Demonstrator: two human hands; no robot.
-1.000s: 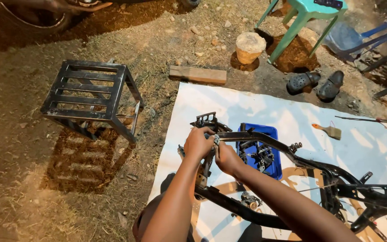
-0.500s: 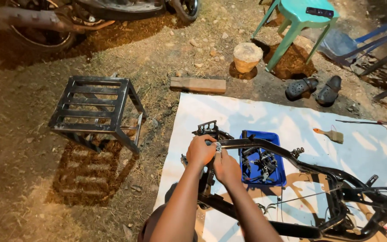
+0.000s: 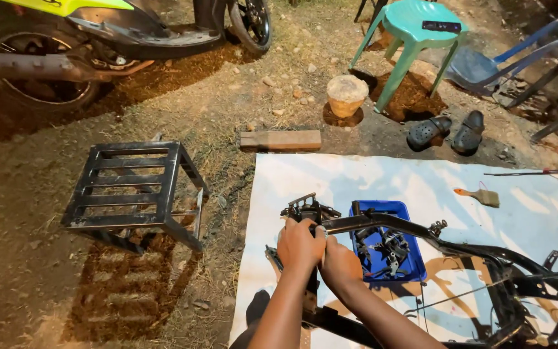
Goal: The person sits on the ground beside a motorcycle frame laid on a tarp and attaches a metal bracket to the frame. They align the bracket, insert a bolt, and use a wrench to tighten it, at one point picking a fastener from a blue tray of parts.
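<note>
Head view, left hand point(image 3: 299, 245) and right hand point(image 3: 339, 265) both grasping black frame point(image 3: 414, 232), blue tray point(image 3: 356, 208) just beyond.

black frame point(image 3: 460, 249), blue tray point(image 3: 382, 258), green stool point(image 3: 414, 32)

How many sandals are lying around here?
2: a pair of dark sandals on the dirt beside the green stool, the left sandal next to the right sandal. Others may lie out of view.

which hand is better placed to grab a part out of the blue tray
Right. The right hand grips the black frame right beside the blue tray; the left hand sits farther from it.
</note>
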